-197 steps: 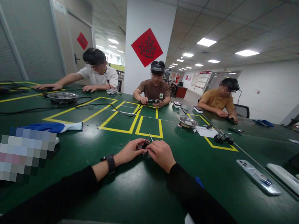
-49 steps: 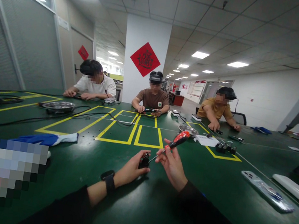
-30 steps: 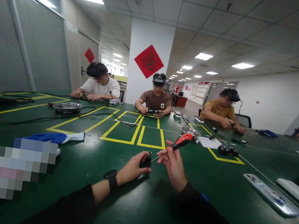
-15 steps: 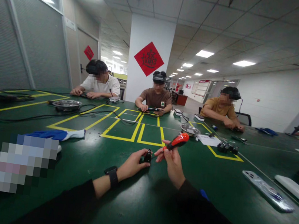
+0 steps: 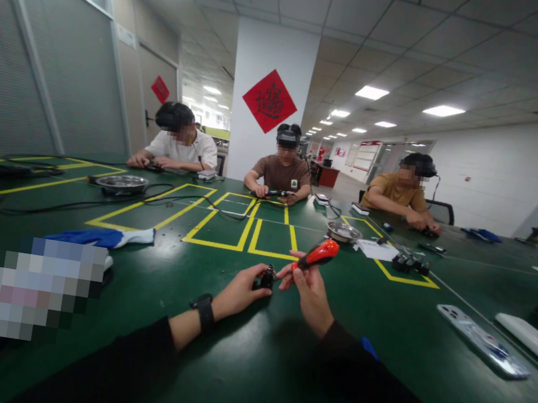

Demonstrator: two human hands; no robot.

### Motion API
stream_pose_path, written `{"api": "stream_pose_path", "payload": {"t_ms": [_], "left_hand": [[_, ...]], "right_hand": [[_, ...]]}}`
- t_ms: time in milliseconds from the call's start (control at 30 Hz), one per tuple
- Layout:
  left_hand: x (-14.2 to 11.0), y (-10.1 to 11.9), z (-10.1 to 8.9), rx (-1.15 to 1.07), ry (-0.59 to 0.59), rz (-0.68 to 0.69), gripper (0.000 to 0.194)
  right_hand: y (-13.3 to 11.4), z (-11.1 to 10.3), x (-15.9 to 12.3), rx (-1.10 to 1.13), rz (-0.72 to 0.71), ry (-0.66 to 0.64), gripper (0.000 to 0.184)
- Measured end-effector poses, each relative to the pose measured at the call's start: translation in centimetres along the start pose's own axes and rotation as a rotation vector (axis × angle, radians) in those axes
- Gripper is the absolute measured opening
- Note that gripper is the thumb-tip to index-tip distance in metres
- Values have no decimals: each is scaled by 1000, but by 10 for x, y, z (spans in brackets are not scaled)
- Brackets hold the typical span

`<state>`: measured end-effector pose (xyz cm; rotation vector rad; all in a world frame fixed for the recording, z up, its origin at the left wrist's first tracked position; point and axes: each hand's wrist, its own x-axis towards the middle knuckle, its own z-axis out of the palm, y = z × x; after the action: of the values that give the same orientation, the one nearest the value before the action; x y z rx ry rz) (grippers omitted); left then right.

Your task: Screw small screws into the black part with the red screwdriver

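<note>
In my left hand (image 5: 241, 290) is a small black part with a metal tip on top (image 5: 268, 277), pinched between thumb and fingers just above the green table (image 5: 221, 383). My right hand (image 5: 311, 295) grips a red and black screwdriver (image 5: 317, 256), its handle tilted up to the right. The screwdriver's shaft points down left at the side of the black part. My fingers partly cover the shaft, and I cannot tell whether its tip sits in a screw.
Several black parts (image 5: 410, 263) lie by a white paper (image 5: 377, 250) and a metal bowl (image 5: 343, 231). Another bowl (image 5: 122, 184), cables and a blue-white glove (image 5: 102, 236) are at left. A phone-shaped item (image 5: 480, 341) lies right. Three people sit opposite.
The view has shifted slightly. Both hands keep their hold on the black part and the screwdriver, close together; the screwdriver handle has turned very little, if at all.
</note>
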<state>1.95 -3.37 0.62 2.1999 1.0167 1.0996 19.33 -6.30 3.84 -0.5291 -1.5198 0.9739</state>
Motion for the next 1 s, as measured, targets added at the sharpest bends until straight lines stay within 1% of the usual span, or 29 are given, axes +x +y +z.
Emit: {"api": "stream_pose_path", "payload": {"t_ms": [267, 767, 867, 933, 1000], "left_hand": [[0, -1, 1, 1, 14, 1, 30], [2, 6, -1, -14, -15, -50, 18], [2, 7, -2, -60, -20, -62, 20], [3, 7, -3, -102, -35, -76, 22], [4, 6, -4, -136, -54, -93, 23]], "right_hand": [[0, -1, 0, 2, -4, -2, 33], [2, 0, 1, 17, 22, 17, 30], [-1, 1, 2, 52, 17, 61, 29], [-1, -1, 3, 85, 0, 136, 27], [0, -5, 5, 90, -2, 245, 26]]}}
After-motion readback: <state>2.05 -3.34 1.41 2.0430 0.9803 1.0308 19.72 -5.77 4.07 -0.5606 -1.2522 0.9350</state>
